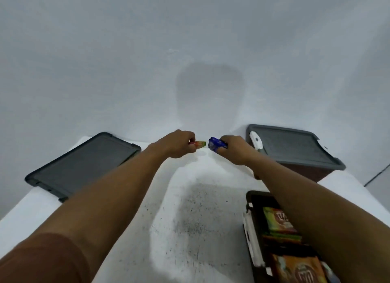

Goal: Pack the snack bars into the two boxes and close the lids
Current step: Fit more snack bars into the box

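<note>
My left hand (179,144) grips a red and green snack bar (199,144) above the far middle of the white table. Beside it, my right hand (234,148) grips a blue snack bar (214,145); the two bars' ends almost meet. An open dark box (250,200) at the near right holds several snack bars (278,221), partly hidden by my right forearm. At the far right stands a second box (312,173) with its grey lid (293,145) on top.
A loose grey lid (82,164) lies flat at the left of the white table (190,219), near its far edge. A white wall rises right behind the table. The table's right edge drops off past the far box.
</note>
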